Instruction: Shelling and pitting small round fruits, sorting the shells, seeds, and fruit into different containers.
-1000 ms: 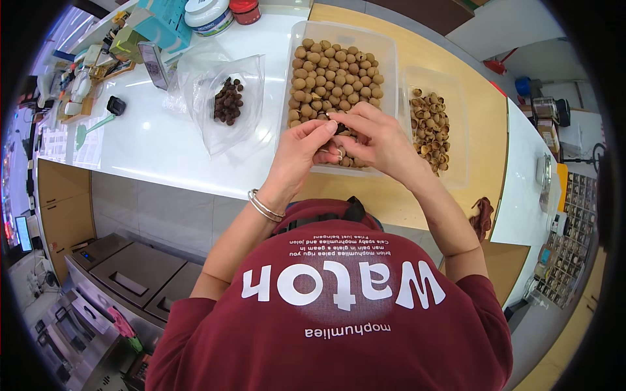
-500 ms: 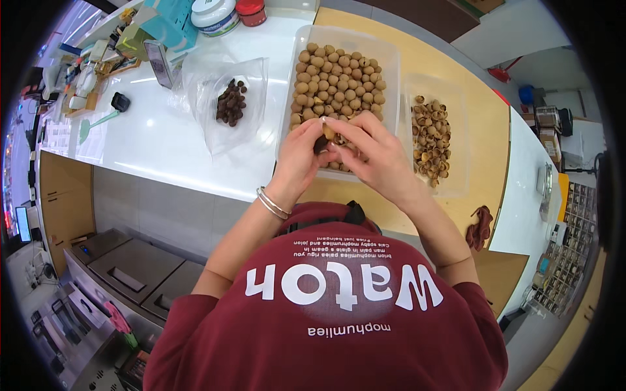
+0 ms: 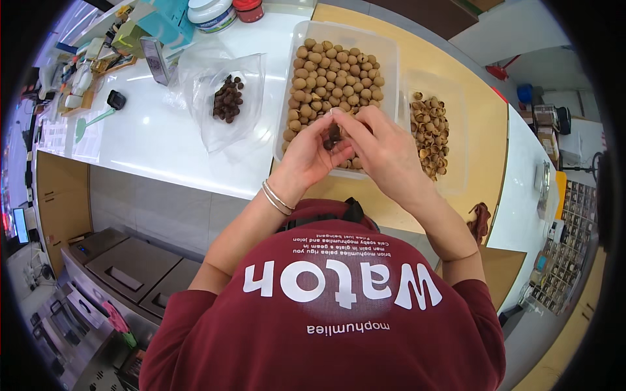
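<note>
Both my hands meet over the near part of a clear plastic bin [image 3: 392,58] of whole dried longans [image 3: 339,78]. In the curled fingers of my left hand [image 3: 306,153] is a dark peeled longan [image 3: 334,135]. My right hand [image 3: 391,153] bends over it from the right, fingers closed, their tips against the left fingertips; what they pinch is hidden. To the left, an open clear plastic bag [image 3: 254,78] holds dark peeled longans [image 3: 227,100]. On the right, a second clear bin [image 3: 460,111] holds cracked empty shells [image 3: 430,133].
A phone [image 3: 154,60] leans upright behind the bag. Farther left lies a green-handled tool with a black head [image 3: 116,100]. A white tub [image 3: 212,14] and a red-lidded jar [image 3: 248,10] stand at the back. A dark red cloth [image 3: 479,221] hangs at the right edge.
The light-coloured piece of shell seen between my fingers is out of sight. My right hand has turned further over the fruit, and the dark longan shows more in my left fingers.
</note>
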The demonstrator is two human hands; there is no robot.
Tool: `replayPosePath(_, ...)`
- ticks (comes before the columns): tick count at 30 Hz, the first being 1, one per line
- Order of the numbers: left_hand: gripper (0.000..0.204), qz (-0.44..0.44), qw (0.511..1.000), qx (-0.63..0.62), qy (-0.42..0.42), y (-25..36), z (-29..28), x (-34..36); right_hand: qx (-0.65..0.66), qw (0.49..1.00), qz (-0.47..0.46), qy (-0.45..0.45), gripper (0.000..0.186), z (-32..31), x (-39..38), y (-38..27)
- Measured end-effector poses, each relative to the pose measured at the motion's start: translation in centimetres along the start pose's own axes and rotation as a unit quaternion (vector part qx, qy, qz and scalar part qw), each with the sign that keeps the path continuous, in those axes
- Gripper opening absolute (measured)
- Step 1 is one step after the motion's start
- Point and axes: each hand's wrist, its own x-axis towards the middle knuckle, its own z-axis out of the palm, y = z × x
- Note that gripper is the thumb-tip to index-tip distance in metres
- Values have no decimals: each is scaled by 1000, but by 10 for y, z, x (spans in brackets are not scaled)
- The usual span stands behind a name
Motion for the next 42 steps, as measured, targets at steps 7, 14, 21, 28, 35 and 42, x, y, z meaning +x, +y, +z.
replayPosePath(7,23,-3,999,-8,43,7,-4,-9,-52,990,112,65,37,-17,-12,30)
replayPosePath(14,27,77,996,40,21,28,-13,-36,-26,982,185,-38,37,-30,1,61)
replayPosePath(21,28,116,986,106,55,21,-9,-41,-115,981,14,-159,14,119,74,88)
replayPosePath(28,27,126,991,-10,38,38,-33,-60,33,964,197,-175,14,-52,29,94)
replayPosePath(35,24,97,994,-31,36,36,-20,-56,-180,945,182,-203,16,-45,4,112)
replayPosePath(42,25,120,990,76,19,27,-21,-48,-135,975,28,-175,18,100,58,116)
